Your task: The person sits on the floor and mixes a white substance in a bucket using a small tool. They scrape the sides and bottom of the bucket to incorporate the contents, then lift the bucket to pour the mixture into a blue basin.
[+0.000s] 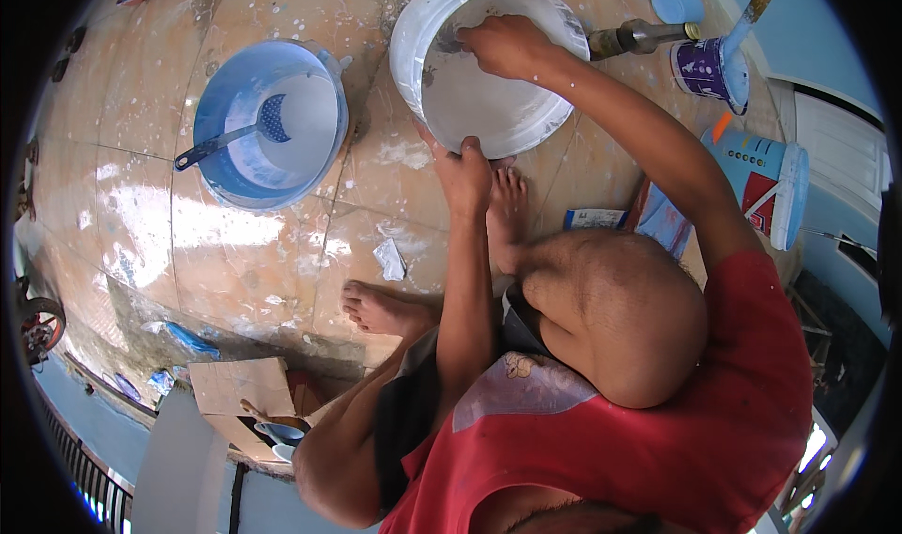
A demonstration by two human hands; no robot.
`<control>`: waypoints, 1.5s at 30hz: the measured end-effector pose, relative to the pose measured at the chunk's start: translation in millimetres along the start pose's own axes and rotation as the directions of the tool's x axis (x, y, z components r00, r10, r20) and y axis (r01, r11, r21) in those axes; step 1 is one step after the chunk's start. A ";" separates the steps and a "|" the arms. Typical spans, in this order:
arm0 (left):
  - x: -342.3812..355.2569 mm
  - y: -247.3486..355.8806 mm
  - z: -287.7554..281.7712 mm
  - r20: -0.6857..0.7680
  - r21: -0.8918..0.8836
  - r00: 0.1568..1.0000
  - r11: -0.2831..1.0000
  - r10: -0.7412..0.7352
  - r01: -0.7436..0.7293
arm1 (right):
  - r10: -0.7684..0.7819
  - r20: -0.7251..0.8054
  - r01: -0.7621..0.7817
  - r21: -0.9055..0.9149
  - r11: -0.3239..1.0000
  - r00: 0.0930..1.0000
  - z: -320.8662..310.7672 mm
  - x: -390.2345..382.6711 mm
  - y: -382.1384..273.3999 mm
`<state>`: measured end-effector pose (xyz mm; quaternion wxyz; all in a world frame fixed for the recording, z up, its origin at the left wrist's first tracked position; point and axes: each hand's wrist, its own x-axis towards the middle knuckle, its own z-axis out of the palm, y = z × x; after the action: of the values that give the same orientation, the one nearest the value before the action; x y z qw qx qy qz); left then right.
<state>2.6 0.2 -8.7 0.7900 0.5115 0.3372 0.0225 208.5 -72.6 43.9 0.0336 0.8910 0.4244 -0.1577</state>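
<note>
White, round and streaked with chalky grey: one tub [409, 60] on the smooth tiles [254, 8]. From my end, the left hand [462, 179] looks clamped on its near rim; the right hand [507, 49] is inside, fingers curled, can't tell on what. I count one blue bucket [218, 88] beside it, one slotted spoon [272, 119], one glass bottle [644, 37], one bristly brush [759, 0].

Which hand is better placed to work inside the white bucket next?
Probably the right hand: it is inside the white bucket. The left hand is at the near rim, so it seems better placed to steady the bucket.
</note>
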 end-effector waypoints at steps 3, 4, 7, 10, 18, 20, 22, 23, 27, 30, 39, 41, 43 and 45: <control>8.1 -8.8 -1.7 -0.035 0.197 0.998 0.979 0.050 -0.043 | -0.031 -0.093 0.024 -0.074 0.997 0.995 -4.4 13.6 -10.8; 7.6 -3.2 -2.5 -0.030 0.232 0.998 0.972 0.050 -0.042 | -0.018 -0.160 0.004 -0.087 0.996 0.987 6.0 11.5 -9.0; 12.6 13.0 -7.6 -0.048 0.271 0.995 0.960 0.086 -0.070 | 0.005 -0.220 -0.021 -0.073 0.997 0.975 18.4 12.8 -10.4; 11.5 18.5 -5.3 -0.036 0.215 0.993 0.971 0.109 -0.099 | 0.019 -0.106 -0.018 0.014 1.000 0.994 13.0 1.4 -13.7; 15.8 60.8 -5.2 0.032 0.094 0.998 0.994 0.049 -0.052 | 0.067 -0.214 -0.054 0.067 0.996 0.975 33.7 23.1 6.6; 24.0 53.1 -11.7 0.029 0.022 0.999 0.999 0.045 -0.046 | 0.060 -0.148 -0.048 0.084 0.995 0.987 30.6 17.7 -1.9; 25.7 47.4 -15.6 0.012 0.027 0.998 0.998 0.057 -0.058 | 0.007 -0.086 -0.002 0.060 0.998 0.996 27.5 2.8 -5.3; 26.3 46.5 -16.4 0.003 0.041 0.998 0.997 0.061 -0.061 | -0.015 -0.054 0.018 0.047 0.999 0.998 26.4 1.0 -7.7; 20.9 54.9 -10.4 0.006 0.093 0.999 0.995 0.033 -0.033 | 0.047 -0.351 -0.033 0.045 0.998 0.935 21.8 11.8 -1.3; 32.4 55.6 -16.7 0.039 0.042 0.999 0.999 0.008 -0.010 | 0.021 -0.157 -0.030 -0.054 0.998 0.987 27.0 18.8 6.2; 33.3 54.8 -11.8 0.064 0.150 0.994 0.984 0.083 -0.092 | -0.164 -0.389 0.111 -0.155 0.982 0.907 41.1 37.6 -6.1; 28.0 64.5 -5.0 0.014 0.141 0.990 0.980 0.139 -0.139 | -0.172 -0.352 0.137 -0.121 0.983 0.920 45.9 48.8 4.6; 33.8 56.1 -8.8 0.023 0.175 0.987 0.971 0.160 -0.162 | -0.126 -0.289 0.131 -0.001 0.991 0.949 61.5 37.7 22.3; 32.7 50.1 -12.7 0.003 0.201 0.985 0.965 0.173 -0.170 | -0.093 -0.089 0.090 -0.039 0.995 0.992 41.3 13.5 29.1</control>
<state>36.2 46.5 12.8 0.7270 0.6157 0.2980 0.0604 228.4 -89.1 -1.6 0.0224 0.8761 0.4687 -0.1110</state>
